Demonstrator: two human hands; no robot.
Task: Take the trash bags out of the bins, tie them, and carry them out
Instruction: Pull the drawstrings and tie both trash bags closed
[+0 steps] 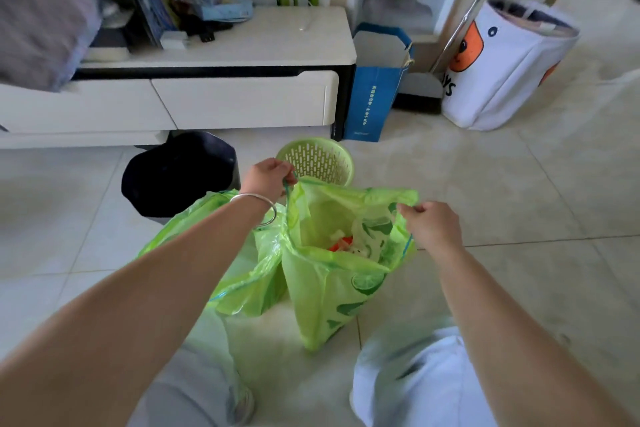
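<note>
A light green trash bag (329, 291) with lime prints hangs open above the floor, with orange and white scraps inside. My left hand (268, 178) pinches the drawstring at its far left rim. My right hand (433, 225) pinches the rim on the right side. A second green bag (242, 274) sags under my left forearm, beside the first. Just behind the bags stands a small green slatted bin (320, 159). A dark bin (180, 173) lined with a black bag sits to its left.
A white TV cabinet (242, 94) runs along the back with clutter on top. A blue paper bag (374, 94) leans at its right end. A white fabric hamper (502, 66) and a mop pole (467, 14) stand at the right. My knees frame the bags on the tiled floor.
</note>
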